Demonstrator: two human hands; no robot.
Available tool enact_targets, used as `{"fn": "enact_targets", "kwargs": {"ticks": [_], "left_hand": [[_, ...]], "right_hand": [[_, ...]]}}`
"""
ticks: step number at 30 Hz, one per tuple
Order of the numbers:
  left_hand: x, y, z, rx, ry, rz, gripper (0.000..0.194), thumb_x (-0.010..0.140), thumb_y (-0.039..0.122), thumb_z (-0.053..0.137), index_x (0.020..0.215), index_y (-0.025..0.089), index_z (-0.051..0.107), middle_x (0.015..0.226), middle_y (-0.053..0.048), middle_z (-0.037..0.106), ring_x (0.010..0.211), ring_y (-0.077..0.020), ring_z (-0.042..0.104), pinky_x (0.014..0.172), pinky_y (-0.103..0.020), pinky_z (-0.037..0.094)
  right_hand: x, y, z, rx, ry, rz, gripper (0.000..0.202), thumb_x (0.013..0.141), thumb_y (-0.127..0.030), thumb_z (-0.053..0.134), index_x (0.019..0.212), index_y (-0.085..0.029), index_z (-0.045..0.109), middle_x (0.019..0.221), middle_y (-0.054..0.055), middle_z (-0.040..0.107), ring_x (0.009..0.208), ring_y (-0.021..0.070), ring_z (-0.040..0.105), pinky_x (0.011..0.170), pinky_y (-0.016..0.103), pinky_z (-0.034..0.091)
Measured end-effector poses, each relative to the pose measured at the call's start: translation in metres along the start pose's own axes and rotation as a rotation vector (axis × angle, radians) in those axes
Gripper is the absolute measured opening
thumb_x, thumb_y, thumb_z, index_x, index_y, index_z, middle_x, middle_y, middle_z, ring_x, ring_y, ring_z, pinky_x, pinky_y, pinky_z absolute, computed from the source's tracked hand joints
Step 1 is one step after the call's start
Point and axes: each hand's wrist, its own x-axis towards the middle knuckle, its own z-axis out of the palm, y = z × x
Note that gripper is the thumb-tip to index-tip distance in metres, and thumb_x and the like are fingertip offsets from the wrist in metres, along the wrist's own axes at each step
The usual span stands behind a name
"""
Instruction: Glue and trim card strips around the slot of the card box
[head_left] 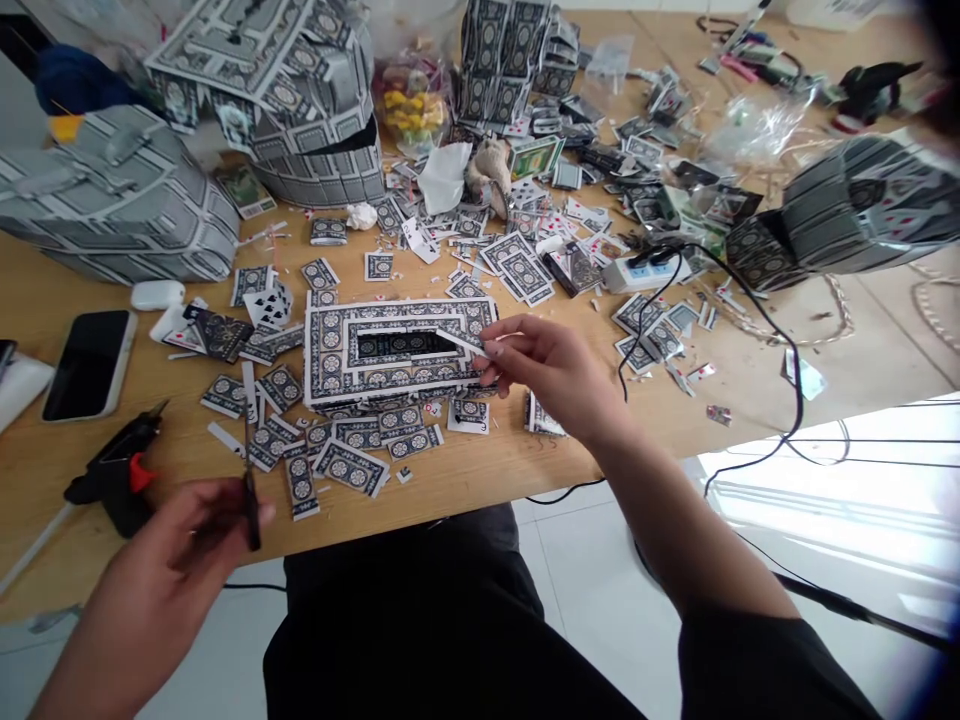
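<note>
A rectangular box (326,385) covered in patterned playing cards sits in front of me, with a long slot in its top. Between the thumb and fingers of my right hand (551,375) is a narrow white card strip (461,342), held over the right end of the slot. My left hand (191,545), near the table's front edge, grips scissors (251,500) by their dark handles, the blades pointing away from me. Cut playing cards (351,468) lie scattered between the scissors and the box.
A glue gun (120,470) and phone (88,365) lie at left. Card-covered bags (142,200) stand behind them. A power strip (646,272) with black cables lies right of the box. A heap of cards and scraps (540,215) covers the back; a card-covered vase-like piece (862,215) lies far right.
</note>
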Motion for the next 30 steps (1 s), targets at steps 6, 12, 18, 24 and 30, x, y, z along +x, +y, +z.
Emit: {"fn": "enact_targets", "kwargs": {"ticks": [6,12,18,24,30], "left_hand": [[-0.015,0.061,0.058,-0.36,-0.236,0.032,0.042,0.086,0.058,0.082,0.105,0.022,0.07,0.098,-0.006,0.079,0.089,-0.0232,0.076,0.081,-0.03,0.065],[-0.004,0.077,0.073,-0.321,-0.281,0.124,0.033,0.084,0.049,0.085,0.094,0.023,0.068,0.085,-0.001,0.073,0.076,-0.017,0.067,0.069,-0.024,0.057],[-0.003,0.078,0.073,-0.285,-0.28,0.11,0.031,0.086,0.048,0.084,0.097,0.023,0.07,0.087,-0.001,0.074,0.081,-0.0184,0.068,0.071,-0.025,0.056],[-0.005,0.071,0.079,-0.313,-0.281,0.091,0.034,0.09,0.053,0.08,0.103,0.022,0.075,0.099,-0.005,0.079,0.095,-0.022,0.073,0.081,-0.029,0.058],[-0.005,0.068,0.084,-0.25,-0.332,0.092,0.036,0.093,0.055,0.076,0.109,0.023,0.075,0.107,-0.006,0.081,0.098,-0.0237,0.075,0.083,-0.032,0.059]], "right_hand": [[-0.025,0.011,0.028,0.192,-0.044,0.101,0.036,0.089,-0.037,0.091,0.113,-0.017,0.072,0.103,0.009,0.086,0.086,0.0173,0.082,0.071,0.028,0.065],[-0.036,0.012,0.043,0.219,-0.096,0.183,0.032,0.091,-0.038,0.09,0.105,-0.018,0.07,0.104,0.01,0.087,0.089,0.019,0.084,0.071,0.027,0.065],[-0.039,0.018,0.045,0.155,-0.105,0.179,0.029,0.092,-0.04,0.088,0.099,-0.017,0.071,0.095,0.01,0.086,0.085,0.0182,0.083,0.067,0.026,0.062],[-0.039,0.017,0.039,0.084,-0.026,0.136,0.03,0.093,-0.039,0.087,0.11,-0.016,0.077,0.094,0.009,0.086,0.084,0.0184,0.082,0.07,0.028,0.063],[-0.04,0.019,0.048,0.155,-0.021,0.168,0.037,0.089,-0.044,0.091,0.108,-0.018,0.074,0.1,0.01,0.087,0.094,0.0232,0.085,0.073,0.031,0.068]]}}
